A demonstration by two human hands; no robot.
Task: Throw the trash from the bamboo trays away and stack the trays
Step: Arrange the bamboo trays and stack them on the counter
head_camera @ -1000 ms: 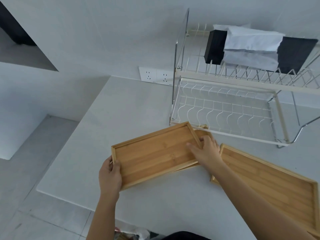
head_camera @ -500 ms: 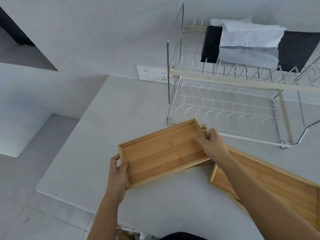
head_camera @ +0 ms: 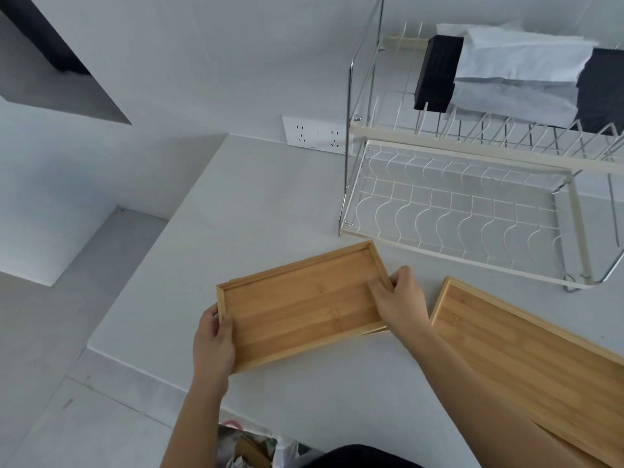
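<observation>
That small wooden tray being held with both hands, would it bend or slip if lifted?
The small tray is probably stiff: flat bamboo boards with a raised rim. It is likely light, since the left hand and right hand pinch only its ends. The smooth finish might slide easily.

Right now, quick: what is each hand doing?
Left hand: closed on the left end of the small tray.
Right hand: closed on the same tray's right end, fingers over the rim.

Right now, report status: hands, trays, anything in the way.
Left hand and right hand grip small tray by its ends, over another tray. Large tray apart at right. No trash on them. Counter unobstructed.
</observation>
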